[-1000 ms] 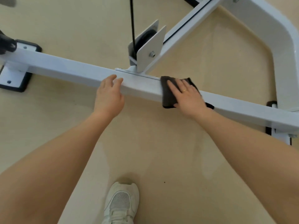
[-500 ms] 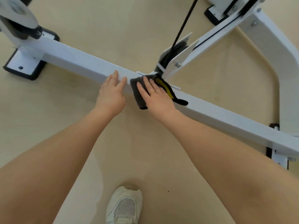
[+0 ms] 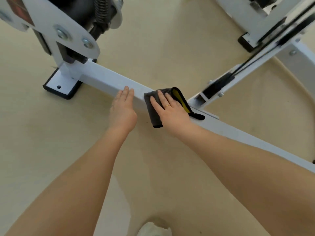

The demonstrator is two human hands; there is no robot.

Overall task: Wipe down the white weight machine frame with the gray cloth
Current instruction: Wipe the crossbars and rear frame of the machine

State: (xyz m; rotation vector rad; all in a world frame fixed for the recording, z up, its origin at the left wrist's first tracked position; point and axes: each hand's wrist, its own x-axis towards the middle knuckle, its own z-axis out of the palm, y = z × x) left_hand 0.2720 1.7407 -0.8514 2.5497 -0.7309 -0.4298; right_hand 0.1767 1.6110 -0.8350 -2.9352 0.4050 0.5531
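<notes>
On frame [image 3: 109, 80], right hand [image 3: 172, 111] presses cloth [image 3: 153, 116].

No readable text, labels, brands, numbers or signs appear on anything.

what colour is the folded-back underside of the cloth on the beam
Bright yellow with a black edge, on the gray cloth under the right hand; the head view shows it.
</notes>
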